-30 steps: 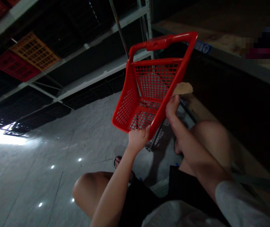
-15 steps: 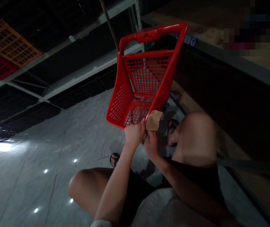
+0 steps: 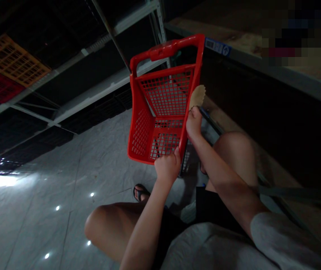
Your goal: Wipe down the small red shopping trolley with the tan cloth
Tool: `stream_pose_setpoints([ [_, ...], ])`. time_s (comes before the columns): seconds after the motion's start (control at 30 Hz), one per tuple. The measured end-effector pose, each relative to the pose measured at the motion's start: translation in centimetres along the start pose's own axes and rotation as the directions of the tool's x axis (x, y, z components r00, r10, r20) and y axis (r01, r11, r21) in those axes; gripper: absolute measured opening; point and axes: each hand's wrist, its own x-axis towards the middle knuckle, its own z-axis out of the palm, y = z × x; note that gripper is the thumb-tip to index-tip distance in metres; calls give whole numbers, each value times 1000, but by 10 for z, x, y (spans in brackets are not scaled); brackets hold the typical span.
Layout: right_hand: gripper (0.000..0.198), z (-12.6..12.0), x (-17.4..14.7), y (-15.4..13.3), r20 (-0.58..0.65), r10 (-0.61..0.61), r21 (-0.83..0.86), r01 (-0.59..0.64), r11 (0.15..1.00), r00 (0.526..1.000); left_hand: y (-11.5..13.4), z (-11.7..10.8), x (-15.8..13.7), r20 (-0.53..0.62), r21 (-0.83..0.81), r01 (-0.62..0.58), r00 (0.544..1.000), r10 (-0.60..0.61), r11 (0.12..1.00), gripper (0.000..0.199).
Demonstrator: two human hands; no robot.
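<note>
Far left, a red crate and an orange crate sit side by side on the metal rack, with grey floor below. Moving across, there's a sandaled foot, and above it the red trolley, in front of the person, basket facing up, handle at the far end. The left hand has its near rim, fingers curled round tight, thumb up by the corner. Just right of that, the right hand, fingers closed on a tan cloth, zigzag edge poking up beside the trolley's side; whether the cloth presses on it, I can't tell. Farther right, a blue label on the shelf edge.
</note>
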Motion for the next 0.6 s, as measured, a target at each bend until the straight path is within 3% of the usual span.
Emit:
stream_pose_setpoints([
  [0.1,17,-10,-68,-19,52,99,28,-101,995,994,0,-1,11,-30,4,59,998,-58,998,71],
  [0.23,16,-26,-177,-44,222,204,41,-219,975,953,-14,-5,25,-81,23,123,989,-121,992,69],
  [0.3,16,-26,-210,-51,261,229,33,-246,969,938,-25,-7,27,-73,34,113,991,-110,993,69],
  [0.4,15,-12,-214,-50,240,267,25,-281,959,933,-41,-10,19,-26,51,76,997,-75,996,68],
  [0.5,14,10,-187,-37,172,305,38,-316,948,937,-54,-9,5,5,67,81,997,-81,994,68],
  [0.6,19,28,-166,-19,146,251,86,-265,960,957,-61,-6,-7,18,78,117,993,-119,990,70],
])
